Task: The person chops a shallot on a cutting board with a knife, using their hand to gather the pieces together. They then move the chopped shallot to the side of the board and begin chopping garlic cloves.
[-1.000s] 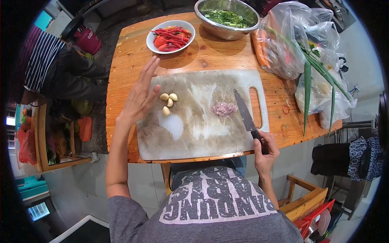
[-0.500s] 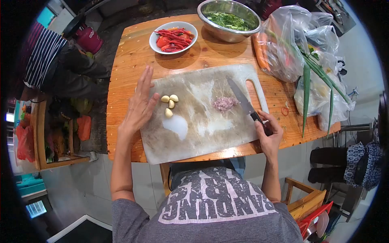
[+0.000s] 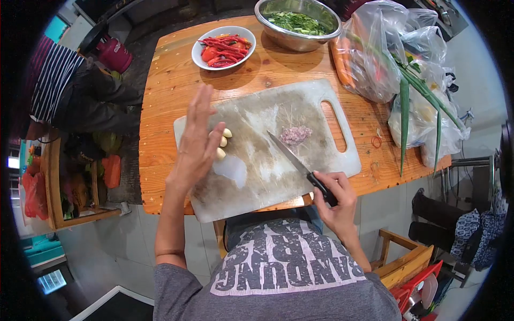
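Peeled garlic cloves (image 3: 225,140) lie in a small cluster on the left half of the white cutting board (image 3: 251,176), partly covered from view by the left hand (image 3: 197,140); a small heap of minced shallot (image 3: 295,135) sits well apart to their right, near the board's handle slot. The left hand is spread wide and flat, fingers straight and together, hovering just beside and partly over the cloves; whether the palm touches them cannot be told. The right hand (image 3: 333,191) is closed firmly round the black handle of a knife (image 3: 292,156), whose blade lies across the board's middle, tip pointing towards the cloves but not reaching them. Judgement: the step in hand appears to be working the garlic with the blade. To do it well, the blade should come fully over one clove at a time, the left fingers should stay clear of the edge, and the board should sit steady, as one corner overhangs the table (image 3: 160,107) at the near edge. Beyond the board stand a bowl of red chillies (image 3: 224,47) and a steel bowl of greens (image 3: 297,22).
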The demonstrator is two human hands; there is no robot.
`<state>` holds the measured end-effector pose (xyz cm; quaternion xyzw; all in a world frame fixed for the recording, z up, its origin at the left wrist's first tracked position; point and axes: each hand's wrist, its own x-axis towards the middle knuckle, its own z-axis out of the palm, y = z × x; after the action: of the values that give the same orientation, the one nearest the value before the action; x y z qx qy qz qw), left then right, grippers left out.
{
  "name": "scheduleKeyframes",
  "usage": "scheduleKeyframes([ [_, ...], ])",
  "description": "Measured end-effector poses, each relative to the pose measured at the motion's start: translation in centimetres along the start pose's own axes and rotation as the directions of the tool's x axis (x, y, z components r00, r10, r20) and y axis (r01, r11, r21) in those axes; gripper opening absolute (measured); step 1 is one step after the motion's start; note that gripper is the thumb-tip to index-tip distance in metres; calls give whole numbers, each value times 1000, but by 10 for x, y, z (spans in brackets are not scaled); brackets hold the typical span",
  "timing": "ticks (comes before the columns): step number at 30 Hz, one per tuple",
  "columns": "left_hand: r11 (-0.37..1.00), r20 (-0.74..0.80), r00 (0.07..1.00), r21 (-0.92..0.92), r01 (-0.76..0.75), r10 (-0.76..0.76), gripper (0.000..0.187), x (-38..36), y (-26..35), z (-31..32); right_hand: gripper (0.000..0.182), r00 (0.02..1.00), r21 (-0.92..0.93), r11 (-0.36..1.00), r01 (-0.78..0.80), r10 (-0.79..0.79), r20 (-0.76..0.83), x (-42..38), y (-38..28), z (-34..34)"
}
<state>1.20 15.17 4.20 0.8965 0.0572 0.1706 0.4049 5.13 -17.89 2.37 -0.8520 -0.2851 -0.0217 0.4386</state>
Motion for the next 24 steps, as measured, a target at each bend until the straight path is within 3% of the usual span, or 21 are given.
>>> scheduleKeyframes([
  [1, 997, 30, 999, -82, -13, 15, 71, 1, 7, 4, 39, 1000, -17, 1000, -6, 6, 2, -1, -2, 2],
  [5, 984, 185, 966, -15, -179, 178, 65, 5, 30, 26, 40, 1000, -77, 997, -14, 14, -4, 0, 1, 5],
  [8, 937, 188, 940, 151, -315, 286, 65, 5, 30, 40, 43, 1000, -85, 996, -30, 29, -13, 2, 2, 3],
  [12, 927, 178, 947, 220, -305, 269, 61, 2, 30, 44, 46, 995, -146, 985, 92, -95, -17, 7, -2, -7],
  [18, 905, 211, 939, 276, -323, 271, 63, -10, 30, 55, 46, 996, -55, 997, 49, -53, -77, 10, 3, -9],
  [21, 877, 248, 931, 336, -343, 268, 66, -12, 26, 60, 46, 999, -30, 999, 22, -23, -30, 10, -2, -9],
  [24, 851, 293, 923, 388, -354, 250, 69, -8, 22, 62, 45, 995, -97, 991, 94, -95, -11, 17, -7, -7],
])
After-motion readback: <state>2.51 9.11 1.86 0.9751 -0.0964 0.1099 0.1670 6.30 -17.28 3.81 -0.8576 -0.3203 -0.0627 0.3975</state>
